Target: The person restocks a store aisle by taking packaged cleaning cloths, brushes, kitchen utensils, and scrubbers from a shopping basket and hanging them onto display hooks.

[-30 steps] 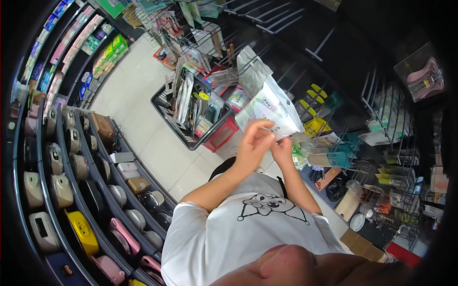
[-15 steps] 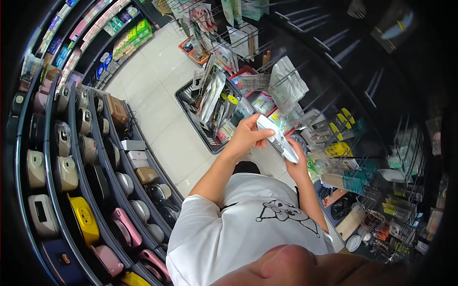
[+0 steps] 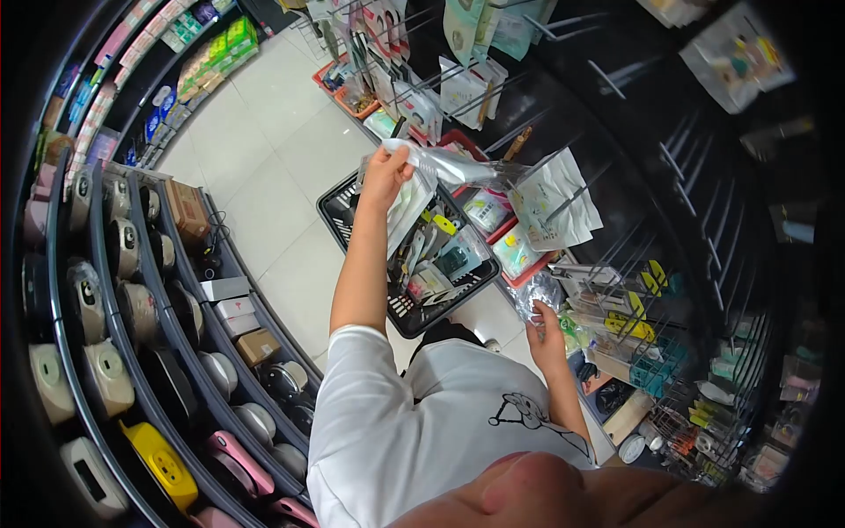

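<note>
My left hand [image 3: 385,178] is raised over the black basket, its fingers pinching the white end of a long, silvery package in clear plastic [image 3: 453,165]. The far end of this package reaches right toward a white hanging packet [image 3: 554,202], and I cannot make out its contents. Beneath that arm sits the black plastic basket [image 3: 409,330], holding several packaged goods. Lower on the right, my right hand [image 3: 547,337] has its fingers loosely apart beside a crinkled clear plastic packet [image 3: 535,295]; whether it touches the packet is unclear.
On the right stands a dark rack with hooks [image 3: 607,79] and hanging packets. Red trays [image 3: 532,275] with packets line its lower edge. Curved shelves of small appliances [image 3: 158,462] fill the left. Pale floor tiles [image 3: 277,167] lie between.
My hands, earlier together on a white slotted package, are now apart. The left has moved up and left with the silvery package. The right has dropped lower. The view has shifted slightly.
</note>
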